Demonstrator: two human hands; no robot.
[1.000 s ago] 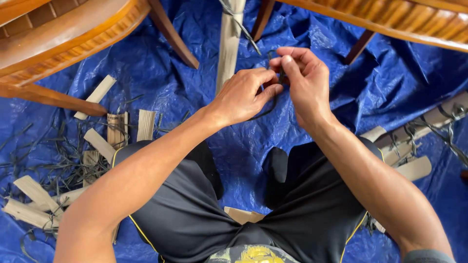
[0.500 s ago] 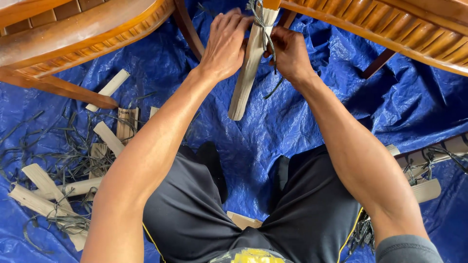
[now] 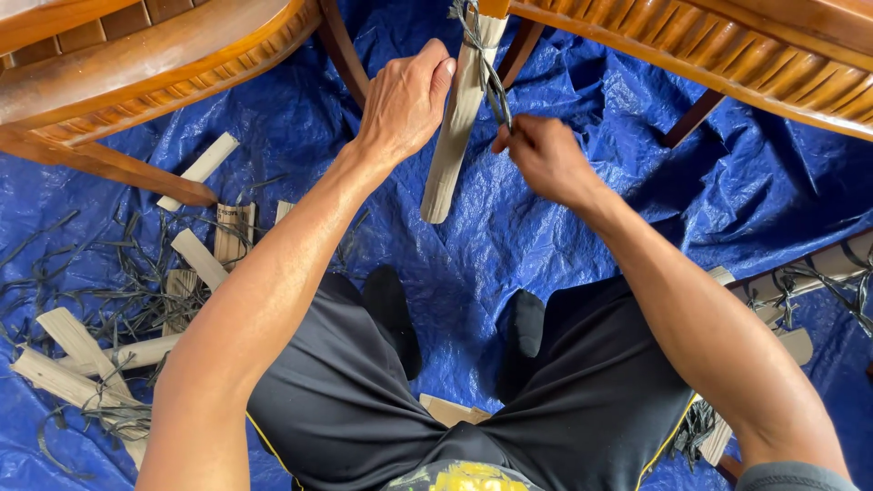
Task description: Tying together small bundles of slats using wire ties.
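Note:
A chair leg wrapped in pale cardboard (image 3: 452, 136) comes down from the wooden furniture at the top. My left hand (image 3: 403, 100) grips the cardboard wrap from its left side, thumb against it. My right hand (image 3: 542, 159) is just to the right and a little lower, pinching a thin black strap (image 3: 491, 86) that runs up to the knot tied around the top of the wrap. I sit on a blue tarp (image 3: 564, 227) with my legs in black shorts below.
Curved wooden chair frames (image 3: 155, 64) (image 3: 727, 45) fill the top left and top right. Loose cardboard strips (image 3: 195, 259) and cut black straps (image 3: 109, 300) lie on the tarp at the left. More wrapped pieces with straps (image 3: 809, 282) lie at the right edge.
My hands rose from in front of me to the wrapped leg. Since then my right hand has drawn down and away, pulling the strap, while my left hand stays on the cardboard.

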